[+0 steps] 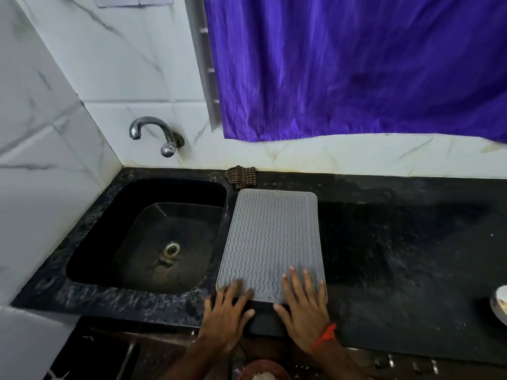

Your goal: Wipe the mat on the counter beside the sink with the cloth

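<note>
A grey mat (pixel 270 242), rubbery-looking and ridged with wavy lines, is lying flat on the black speckled tabletop (pixel 397 242), its long left edge just beside the sink (pixel 148 234). Its corners are rounded and a small notch is showing at its 12 o'clock edge. Both hands are resting palm-down at the mat's 6 o'clock end. The left hand (pixel 226 315) is spreading its fingers over the 7 o'clock corner, slightly blurred, and its grip is wide and holding nothing. The right hand (pixel 306 308) is lying flat at the 5 o'clock corner, fingers splayed on the ridges, grip likewise wide and empty; an orange thread is circling its wrist.

The cloth (pixel 241 176), brown with a fine check weave, is sitting crumpled against the wall tile at 11 o'clock from the mat, just beyond its far edge.

The sink is a dark rectangular basin with a metal drain, under a curved chrome tap (pixel 156 133). A purple curtain (pixel 356 67) is hanging in folds at 1 o'clock. A pale bowl (pixel 499 303) is being cut off by the frame at 3 o'clock, its contents hard to make out.
</note>
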### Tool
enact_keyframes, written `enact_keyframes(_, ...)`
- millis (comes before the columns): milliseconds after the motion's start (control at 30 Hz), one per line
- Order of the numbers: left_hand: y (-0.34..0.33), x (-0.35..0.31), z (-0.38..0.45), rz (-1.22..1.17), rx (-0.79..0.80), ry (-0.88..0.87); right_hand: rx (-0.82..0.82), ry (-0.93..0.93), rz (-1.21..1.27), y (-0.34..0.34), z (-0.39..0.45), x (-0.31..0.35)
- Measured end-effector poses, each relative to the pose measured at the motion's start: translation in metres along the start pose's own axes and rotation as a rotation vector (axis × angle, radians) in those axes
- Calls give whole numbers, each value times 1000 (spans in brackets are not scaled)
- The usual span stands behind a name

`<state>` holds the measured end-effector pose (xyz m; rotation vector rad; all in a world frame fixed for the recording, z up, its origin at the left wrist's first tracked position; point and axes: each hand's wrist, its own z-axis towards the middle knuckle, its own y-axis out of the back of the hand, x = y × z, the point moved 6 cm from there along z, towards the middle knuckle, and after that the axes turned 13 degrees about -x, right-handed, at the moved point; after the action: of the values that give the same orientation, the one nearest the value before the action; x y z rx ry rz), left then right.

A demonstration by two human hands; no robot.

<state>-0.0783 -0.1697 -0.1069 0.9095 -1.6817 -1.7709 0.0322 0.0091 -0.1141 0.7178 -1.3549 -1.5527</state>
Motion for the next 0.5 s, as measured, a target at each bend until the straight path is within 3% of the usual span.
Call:
enact_keyframes(100, 7, -12, 4, -42, 36, -8, 60, 8, 21, -9, 7, 10)
enact_keyframes(233, 24, -3, 10, -167, -43, 83, -89, -95, 165, 13, 8, 18)
enact_keyframes(500, 24, 77, 12, -334, -139, 29, -261, -261, 284, 1, -14, 30)
